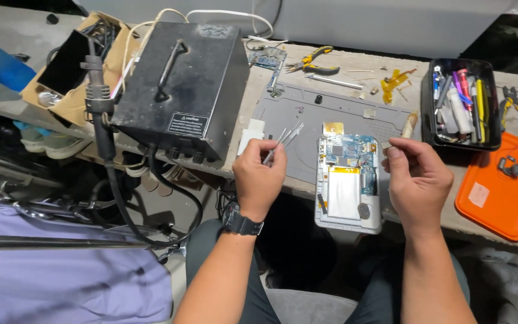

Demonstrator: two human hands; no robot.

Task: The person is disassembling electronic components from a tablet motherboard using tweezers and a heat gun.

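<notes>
Black metal box point(181, 90) far left on the bench, cables trailing off it. Grey work mat point(331, 114) centre. Orange tray point(505, 192) right; black tool bin point(463, 102) beyond it. Opened device point(349, 180), board and battery exposed, at the near mat edge between both hands. Left hand point(259, 177) pinches tweezers point(283, 141), tips up, just left of the device. Right hand point(418, 180) just right of it, fingers curled, thumb meeting forefinger; whether it holds anything, cannot tell.

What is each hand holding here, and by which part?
The left hand pinches metal tweezers near their lower end, tips pointing up and away. Whether the right hand's pinched fingertips hold anything cannot be told.
</notes>
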